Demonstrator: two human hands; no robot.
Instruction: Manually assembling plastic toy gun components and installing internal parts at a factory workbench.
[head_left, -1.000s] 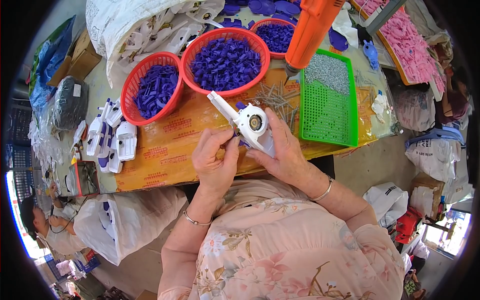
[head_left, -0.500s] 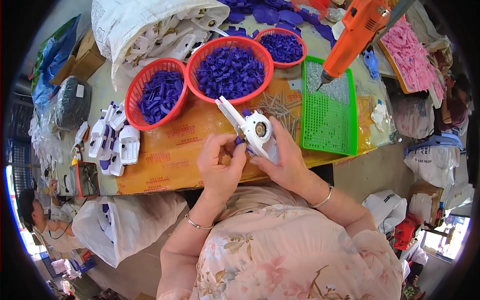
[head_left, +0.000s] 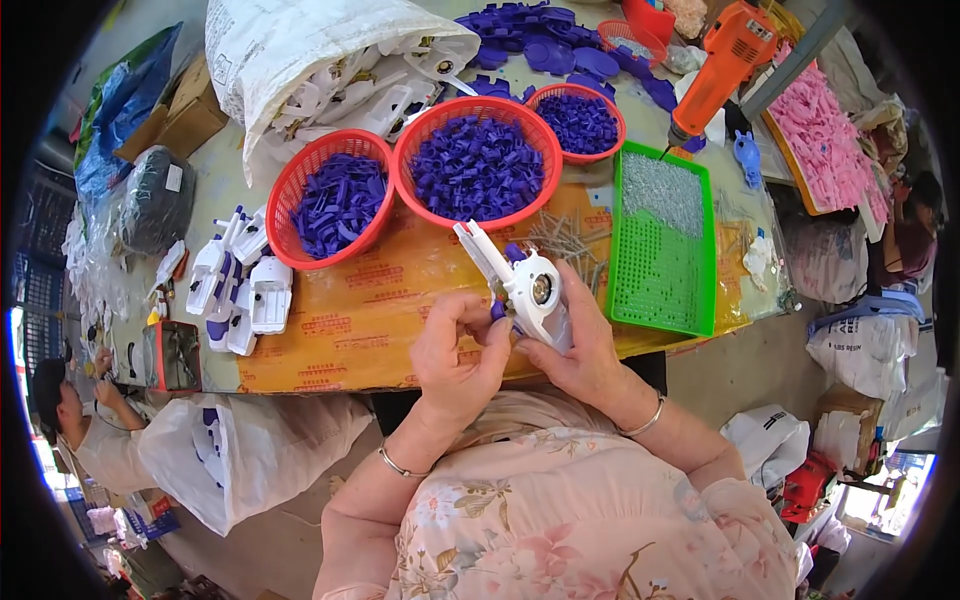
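Above the table's front edge, my right hand (head_left: 585, 345) grips a white plastic housing (head_left: 530, 293) with a round dark-and-brass centre and a long arm slanting up to the left. My left hand (head_left: 460, 350) is closed, thumb and finger pinching a small purple plastic piece (head_left: 498, 309) against the left side of the housing. The fingertips partly hide how that piece sits. Beyond the housing stand red baskets of purple parts: a left one (head_left: 378, 238), a large middle one (head_left: 548, 190) and a smaller right one (head_left: 622, 128).
A green tray (head_left: 706, 290) of small screws stands at right, under a hanging orange electric screwdriver (head_left: 710, 85). Loose long metal pins (head_left: 565, 240) lie beside it. White housings (head_left: 268, 295) are piled at left, near a white sack (head_left: 270, 60). Another person (head_left: 75, 410) sits far left.
The table and everything on it appear slightly lower in view. My hands keep the same hold on the housing and purple piece. The screwdriver hangs a little farther right.
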